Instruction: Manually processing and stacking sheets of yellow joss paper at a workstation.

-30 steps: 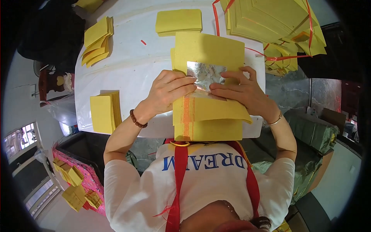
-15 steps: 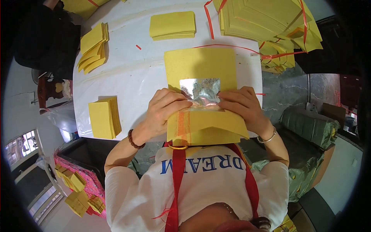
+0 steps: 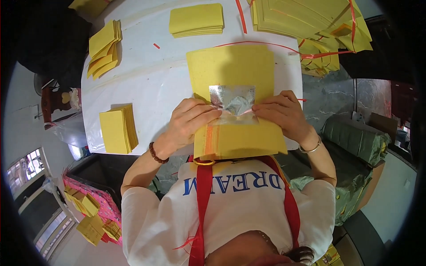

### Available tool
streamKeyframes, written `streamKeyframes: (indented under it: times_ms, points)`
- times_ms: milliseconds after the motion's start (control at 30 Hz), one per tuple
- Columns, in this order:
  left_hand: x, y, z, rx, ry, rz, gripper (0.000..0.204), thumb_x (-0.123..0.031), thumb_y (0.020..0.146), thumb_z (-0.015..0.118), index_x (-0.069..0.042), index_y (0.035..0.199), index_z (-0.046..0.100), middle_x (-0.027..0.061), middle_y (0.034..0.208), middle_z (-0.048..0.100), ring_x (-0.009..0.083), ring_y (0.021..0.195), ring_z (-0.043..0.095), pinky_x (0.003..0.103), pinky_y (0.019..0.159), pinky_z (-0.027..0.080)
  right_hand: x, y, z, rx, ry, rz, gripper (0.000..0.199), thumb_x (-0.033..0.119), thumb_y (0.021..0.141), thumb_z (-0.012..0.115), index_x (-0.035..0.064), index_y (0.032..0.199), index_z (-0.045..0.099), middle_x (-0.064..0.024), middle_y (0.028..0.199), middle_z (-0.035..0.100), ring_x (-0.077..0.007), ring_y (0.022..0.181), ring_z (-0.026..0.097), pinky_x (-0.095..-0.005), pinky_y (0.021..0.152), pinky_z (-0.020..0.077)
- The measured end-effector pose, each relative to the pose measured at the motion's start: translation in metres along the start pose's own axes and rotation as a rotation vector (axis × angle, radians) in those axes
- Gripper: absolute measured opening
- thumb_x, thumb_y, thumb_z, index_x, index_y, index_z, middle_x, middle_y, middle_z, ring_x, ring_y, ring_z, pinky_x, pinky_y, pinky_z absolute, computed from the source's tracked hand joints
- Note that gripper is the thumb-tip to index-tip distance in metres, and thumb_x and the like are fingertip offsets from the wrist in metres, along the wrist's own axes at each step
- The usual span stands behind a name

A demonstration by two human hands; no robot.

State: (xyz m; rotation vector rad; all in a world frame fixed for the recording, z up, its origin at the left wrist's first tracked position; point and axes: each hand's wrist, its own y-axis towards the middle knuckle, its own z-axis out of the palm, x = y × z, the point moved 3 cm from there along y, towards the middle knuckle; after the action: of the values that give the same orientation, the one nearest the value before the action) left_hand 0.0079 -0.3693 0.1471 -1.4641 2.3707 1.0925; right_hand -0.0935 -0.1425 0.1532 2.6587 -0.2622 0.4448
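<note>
A stack of yellow paper (image 3: 208, 66) lies before me at the table's near edge, its near part bent toward my body and hanging at the edge. A square of silver foil (image 3: 233, 96) sits across its middle, wrinkled along the lower part. My left hand (image 3: 188, 122) grips the left side of the paper, fingertips at the foil's left edge. On the opposite side my right hand (image 3: 286, 116) holds the paper the same way, fingers against the foil's right edge. Both thumbs are mostly hidden. Orange-red streaks (image 3: 211, 141) mark the paper's near left part.
Folded yellow stacks lie on the white table (image 3: 153, 84): one at the near left (image 3: 119, 129), one at the far left (image 3: 104, 48), one at the back (image 3: 196, 20). A larger pile (image 3: 293, 17) with red straps (image 3: 326, 55) fills the back right. Green wrapped bundles (image 3: 355, 142) stand at the right.
The view has shifted slightly, so the table appears a little higher. The paper's near part looks flatter, its raised bulge gone. Both hands keep their grip at the foil's sides.
</note>
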Motion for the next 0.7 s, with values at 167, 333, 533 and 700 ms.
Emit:
streamKeyframes:
  times_ms: [167,333,533,700]
  points:
    - [0.013,0.005,-0.002,0.118,-0.331,-0.246,0.024,-0.013,0.075,0.066,-0.002,0.096,0.065,0.0106,0.084,0.065,0.0250,0.077,0.058,0.032,0.069,0.048,-0.006,0.001,0.000,0.006,0.332,0.274,0.026,0.015,0.073,0.068,0.0085,0.098,0.064,-0.0041,0.099,0.066,-0.0214,0.090,0.057,-0.0326,0.080,0.0400]
    - [0.009,0.008,-0.002,0.112,-0.400,-0.558,0.019,-0.015,0.083,0.064,0.002,0.092,0.064,0.0113,0.077,0.062,0.0194,0.066,0.056,0.029,0.061,0.045,-0.009,-0.005,0.007,0.002,0.548,0.524,0.022,0.011,0.080,0.064,0.0046,0.101,0.062,-0.0056,0.096,0.064,-0.0195,0.089,0.057,-0.0310,0.081,0.0409]
    - [0.016,0.007,0.008,0.102,-0.501,-0.874,0.024,-0.020,0.088,0.062,0.004,0.091,0.063,0.0051,0.056,0.050,0.0098,0.050,0.040,0.027,0.047,0.035,-0.008,0.000,0.013,-0.200,1.043,0.796,0.043,0.011,0.084,0.061,0.0024,0.123,0.045,-0.0035,0.099,0.061,-0.0109,0.088,0.055,-0.0263,0.081,0.0431]
    - [0.023,0.006,0.010,0.094,-0.583,-0.902,0.023,-0.020,0.088,0.061,0.003,0.093,0.063,0.0007,0.062,0.056,0.0064,0.056,0.044,0.024,0.050,0.039,-0.011,0.001,0.014,-0.181,1.105,0.881,0.054,0.010,0.084,0.062,0.0030,0.131,0.036,-0.0047,0.102,0.061,-0.0095,0.091,0.055,-0.0255,0.082,0.0438]
